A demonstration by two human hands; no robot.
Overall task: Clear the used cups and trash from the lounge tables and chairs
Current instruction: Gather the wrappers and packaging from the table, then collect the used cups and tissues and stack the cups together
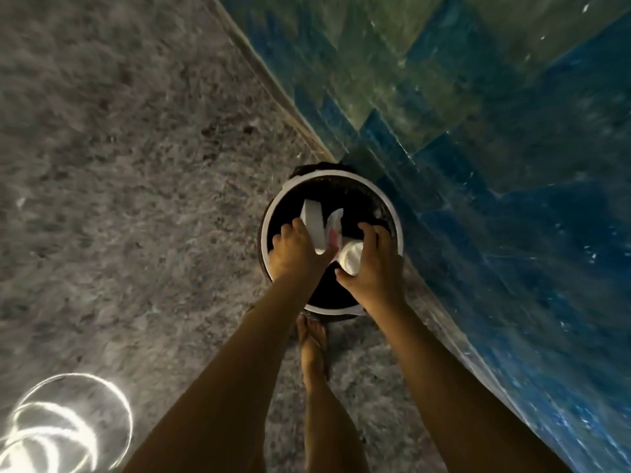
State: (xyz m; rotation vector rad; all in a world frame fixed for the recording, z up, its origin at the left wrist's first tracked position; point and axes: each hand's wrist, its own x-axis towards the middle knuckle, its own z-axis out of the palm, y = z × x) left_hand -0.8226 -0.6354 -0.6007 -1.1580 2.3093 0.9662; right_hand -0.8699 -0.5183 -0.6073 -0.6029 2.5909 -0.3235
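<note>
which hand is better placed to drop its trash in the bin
Left, probably: the left hand holds its tall cup over the bin's middle; the right hand and its small cup sit nearer the rim.

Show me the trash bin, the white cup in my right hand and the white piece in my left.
trash bin (327, 173): head view, far arc of its white rim.
white cup (351, 259): head view, its pale side.
white piece (314, 223): head view, its flat face.

Left hand (296, 256), right hand (379, 268): fingers curled.
</note>
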